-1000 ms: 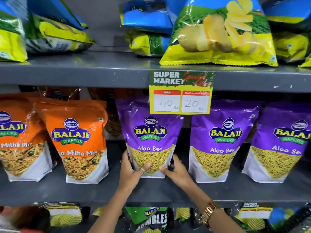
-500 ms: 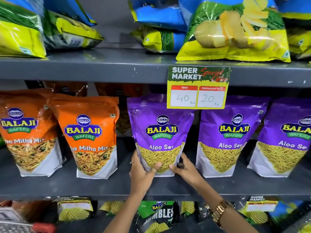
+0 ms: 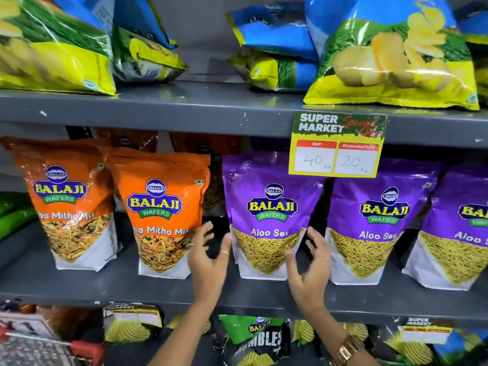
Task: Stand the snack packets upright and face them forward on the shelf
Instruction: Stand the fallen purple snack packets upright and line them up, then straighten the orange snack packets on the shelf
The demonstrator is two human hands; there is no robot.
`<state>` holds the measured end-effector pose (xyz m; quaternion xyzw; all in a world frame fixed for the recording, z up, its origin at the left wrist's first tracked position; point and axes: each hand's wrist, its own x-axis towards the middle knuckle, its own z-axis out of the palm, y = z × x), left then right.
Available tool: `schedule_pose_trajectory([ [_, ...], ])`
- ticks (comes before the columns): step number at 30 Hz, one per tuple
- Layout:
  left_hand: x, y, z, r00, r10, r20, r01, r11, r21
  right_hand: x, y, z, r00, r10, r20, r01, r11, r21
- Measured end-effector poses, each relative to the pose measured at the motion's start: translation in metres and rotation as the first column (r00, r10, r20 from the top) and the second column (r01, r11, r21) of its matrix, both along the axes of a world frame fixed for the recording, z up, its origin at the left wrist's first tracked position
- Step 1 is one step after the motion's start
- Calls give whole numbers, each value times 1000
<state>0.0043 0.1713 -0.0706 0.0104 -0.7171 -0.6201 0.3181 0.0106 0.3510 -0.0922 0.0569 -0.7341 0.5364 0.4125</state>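
Observation:
A purple Aloo Sev packet stands upright and faces forward on the grey middle shelf. My left hand hovers just left of its lower part, fingers spread, holding nothing. My right hand is open beside the packet's lower right corner, thumb close to the bag. Two more purple Aloo Sev packets stand upright to the right. Two orange Mitha Mix packets stand upright to the left.
A yellow price tag hangs from the upper shelf edge over the packet's top right. Blue and yellow chip bags lie on the upper shelf. More packets fill the shelf below. A red cart handle shows at bottom left.
Both hands have let go of the purple packet's base and spread open on either side of it. The view has shifted left, so the shelf contents sit further right.

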Motion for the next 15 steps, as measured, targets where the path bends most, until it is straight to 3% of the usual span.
schedule_pose_trajectory([
  [3, -1, -28, 17, 976, 195, -95, -192, 981, 38, 3, -29, 8, 991, 3, -136, 8, 997, 79],
  [7, -5, -70, 33, 908, 400, -123, -389, 915, 103, 2, -73, 8, 993, 96, -64, -87, 988, 129],
  [11, -11, -112, 28, 955, 295, 13, -296, 955, 37, -5, -114, 5, 969, 233, 75, -242, 962, 130],
  [15, -22, -149, 16, 977, 119, 176, -126, 991, 33, -22, -147, 1, 872, 319, 371, -392, 909, 141],
])
